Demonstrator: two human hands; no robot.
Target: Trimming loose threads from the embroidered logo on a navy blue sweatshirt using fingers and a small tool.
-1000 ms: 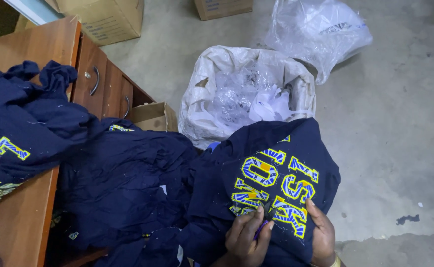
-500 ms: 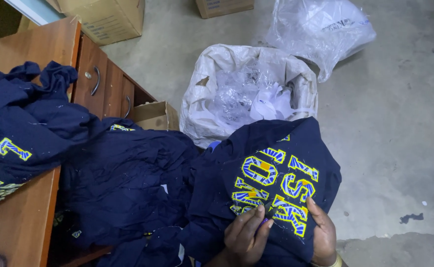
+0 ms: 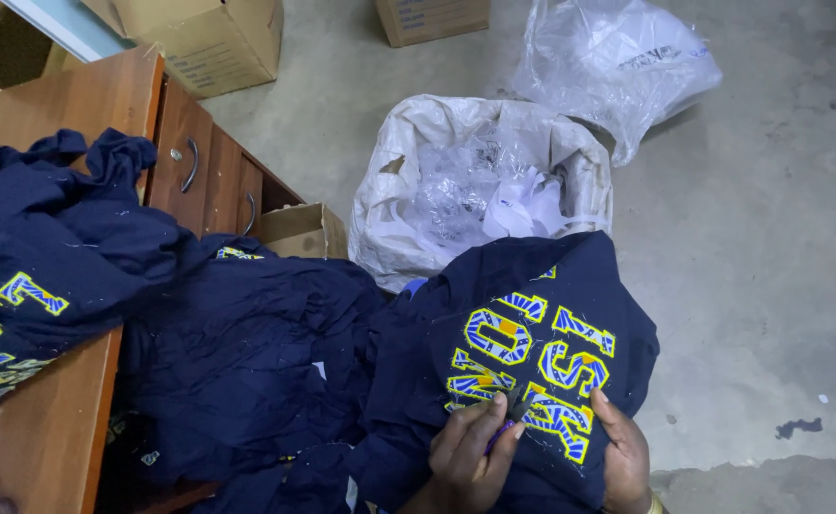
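Left hand (image 3: 470, 457) pinching small purple-handled tool (image 3: 506, 428) against yellow-blue lettering on navy garment (image 3: 532, 352) draped over lap. Right hand (image 3: 623, 452) flat, fingers spread, pressing garment's edge. Beyond, white sack of plastic scraps (image 3: 480, 186).

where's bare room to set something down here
Bare floor right of the lined bin; a desk strip behind the shirt pile. Crowded: the lap shirt under both hands and the heap beside it.

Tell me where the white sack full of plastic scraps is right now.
In the head view, the white sack stands on the concrete floor at upper centre, just beyond the navy garment under both hands, right of a small cardboard box.
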